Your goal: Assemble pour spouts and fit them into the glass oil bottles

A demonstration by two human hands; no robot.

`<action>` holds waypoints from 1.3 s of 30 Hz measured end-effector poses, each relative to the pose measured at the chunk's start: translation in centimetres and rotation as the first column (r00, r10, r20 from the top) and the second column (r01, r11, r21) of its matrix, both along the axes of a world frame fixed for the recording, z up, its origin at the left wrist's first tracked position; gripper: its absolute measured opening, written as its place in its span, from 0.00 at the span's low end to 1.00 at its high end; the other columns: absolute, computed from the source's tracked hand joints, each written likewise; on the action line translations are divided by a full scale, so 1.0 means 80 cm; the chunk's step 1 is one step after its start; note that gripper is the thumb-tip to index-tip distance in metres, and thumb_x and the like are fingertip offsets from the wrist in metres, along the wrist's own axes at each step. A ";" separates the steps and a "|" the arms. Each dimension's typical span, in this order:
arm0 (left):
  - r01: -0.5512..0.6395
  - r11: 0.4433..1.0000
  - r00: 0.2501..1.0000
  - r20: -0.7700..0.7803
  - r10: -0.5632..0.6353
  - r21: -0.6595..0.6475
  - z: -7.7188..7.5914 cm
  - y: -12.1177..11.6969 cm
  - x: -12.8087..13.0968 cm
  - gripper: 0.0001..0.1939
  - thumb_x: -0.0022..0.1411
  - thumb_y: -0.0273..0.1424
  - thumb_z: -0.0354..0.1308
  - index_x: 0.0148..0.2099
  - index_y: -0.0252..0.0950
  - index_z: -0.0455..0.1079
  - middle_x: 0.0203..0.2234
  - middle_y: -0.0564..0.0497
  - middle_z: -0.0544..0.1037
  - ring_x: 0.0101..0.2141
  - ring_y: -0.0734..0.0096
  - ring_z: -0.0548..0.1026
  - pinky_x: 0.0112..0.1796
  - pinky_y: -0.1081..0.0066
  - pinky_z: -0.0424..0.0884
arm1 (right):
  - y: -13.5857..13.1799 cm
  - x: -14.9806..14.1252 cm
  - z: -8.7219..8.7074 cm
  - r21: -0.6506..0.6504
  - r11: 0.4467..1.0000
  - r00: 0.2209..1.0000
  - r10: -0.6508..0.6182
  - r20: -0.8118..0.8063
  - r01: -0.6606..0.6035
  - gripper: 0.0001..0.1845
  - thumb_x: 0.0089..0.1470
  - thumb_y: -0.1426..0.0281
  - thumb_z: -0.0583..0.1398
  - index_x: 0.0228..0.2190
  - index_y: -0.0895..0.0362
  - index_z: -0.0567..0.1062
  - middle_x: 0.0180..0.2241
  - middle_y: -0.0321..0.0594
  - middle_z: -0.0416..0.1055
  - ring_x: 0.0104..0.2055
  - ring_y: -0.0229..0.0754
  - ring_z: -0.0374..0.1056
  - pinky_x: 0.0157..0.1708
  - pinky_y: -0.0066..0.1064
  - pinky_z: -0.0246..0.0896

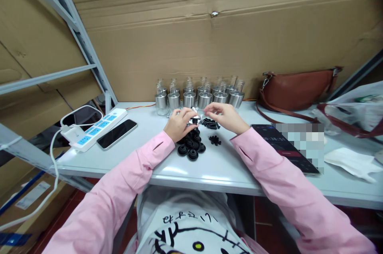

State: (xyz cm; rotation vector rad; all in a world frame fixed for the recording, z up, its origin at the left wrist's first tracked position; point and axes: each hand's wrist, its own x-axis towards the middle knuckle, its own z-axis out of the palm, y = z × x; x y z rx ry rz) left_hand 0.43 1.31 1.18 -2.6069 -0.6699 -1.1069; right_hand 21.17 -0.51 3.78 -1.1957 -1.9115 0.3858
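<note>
My left hand [179, 124] is closed, thumb and fingers pinching a small part with black and bright silvery bits [195, 120]. A white tip stands up beside its fingers. Just to the right, my right hand [224, 116] has its fingers curled together, their tips pointing at that part; whatever lies between them is too small to make out. Below my left hand is a pile of round black caps [192, 154]. Thin black tubes [211, 123] lie under my right hand, and a cluster of small black pieces [214, 140] sits nearer me.
Behind my hands stand rows of glass bottles with metal collars [189, 98]. At left are a power strip [100, 128] and a phone [117, 134]. On the right lie a larger dark device [278, 142], a brown bag [299, 90], a plastic bag [356, 106] and white tissue [351, 160].
</note>
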 end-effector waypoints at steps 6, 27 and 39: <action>0.004 0.997 1.000 0.017 -0.005 0.078 -0.002 0.003 0.000 0.12 0.62 0.37 0.53 0.45 0.37 0.65 0.38 0.48 0.72 0.37 0.68 0.71 0.41 0.67 0.62 | 0.021 0.041 -0.010 0.011 0.989 0.800 -0.126 0.587 0.148 0.09 0.46 0.75 0.58 0.26 0.56 0.78 0.28 0.39 0.76 0.32 0.42 0.69 0.33 0.28 0.59; 0.055 0.998 0.998 -0.013 -0.054 0.035 -0.001 0.000 0.000 0.10 0.64 0.34 0.51 0.46 0.35 0.65 0.41 0.48 0.76 0.38 0.72 0.74 0.44 0.67 0.60 | 0.026 0.037 -0.027 -0.178 0.971 0.751 -0.003 0.661 0.160 0.05 0.41 0.73 0.61 0.23 0.57 0.79 0.25 0.39 0.75 0.27 0.41 0.68 0.28 0.27 0.57; 0.041 0.997 0.999 -0.030 -0.039 0.068 -0.002 0.001 -0.002 0.16 0.64 0.34 0.52 0.53 0.37 0.63 0.42 0.48 0.75 0.41 0.70 0.72 0.43 0.67 0.60 | 0.005 0.020 -0.003 -0.225 0.966 0.987 0.104 -0.124 -0.130 0.16 0.41 0.57 0.63 0.24 0.58 0.70 0.22 0.37 0.71 0.25 0.37 0.65 0.26 0.28 0.61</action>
